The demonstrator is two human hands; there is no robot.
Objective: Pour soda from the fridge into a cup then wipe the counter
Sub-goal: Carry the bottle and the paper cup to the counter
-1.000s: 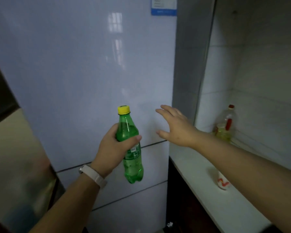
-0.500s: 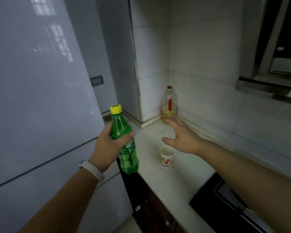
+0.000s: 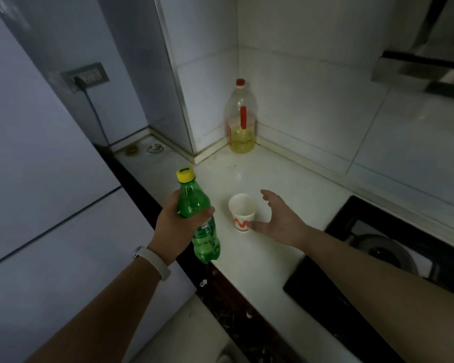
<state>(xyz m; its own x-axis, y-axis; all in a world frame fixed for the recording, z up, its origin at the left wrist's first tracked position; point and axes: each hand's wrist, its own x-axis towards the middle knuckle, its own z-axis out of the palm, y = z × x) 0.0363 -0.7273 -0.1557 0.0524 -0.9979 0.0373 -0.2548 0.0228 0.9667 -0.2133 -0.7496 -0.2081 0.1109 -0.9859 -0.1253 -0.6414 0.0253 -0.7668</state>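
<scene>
- The left hand (image 3: pixel 180 226) grips a green soda bottle (image 3: pixel 198 218) around its upper body, fingers curled round it, thumb across the front; the bottle is held upright in the air over the counter's front edge.
- The yellow cap (image 3: pixel 185 174) looks to be on, so by my reading nothing has been poured yet.
- The paper cup (image 3: pixel 242 211) stands upright on the white counter (image 3: pixel 262 260), just right of the bottle, and looks empty.
- The right hand (image 3: pixel 279 222) is beside the cup with fingers spread apart; the thumb tip is at the cup's lower wall, though I cannot tell if it touches.
- Step in hand: bringing the soda to the cup, fridge part done.
- Next, probably: the right hand unscrews the cap or steadies the cup, then the bottle tilts over the rim.
- A light cup could tip easily; wiping comes later.
</scene>
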